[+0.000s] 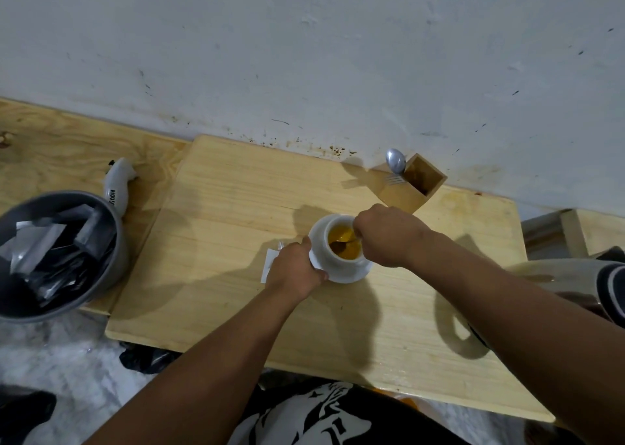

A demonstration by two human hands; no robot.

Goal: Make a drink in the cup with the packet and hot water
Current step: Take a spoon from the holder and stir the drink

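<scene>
Head view: right hand (389, 238) fingers closed on a spoon (343, 243) dipping leftward into the cup (341, 262); left hand (294, 272) fingers grip the saucer (355, 275).

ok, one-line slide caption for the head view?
Right hand stirs yellow drink with a metal spoon in white ceramic cup; left hand steadies white saucer on pale wooden board.

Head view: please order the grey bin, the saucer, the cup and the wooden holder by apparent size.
1. grey bin, though nearer the camera
2. saucer
3. wooden holder and cup look alike; unranked
</scene>
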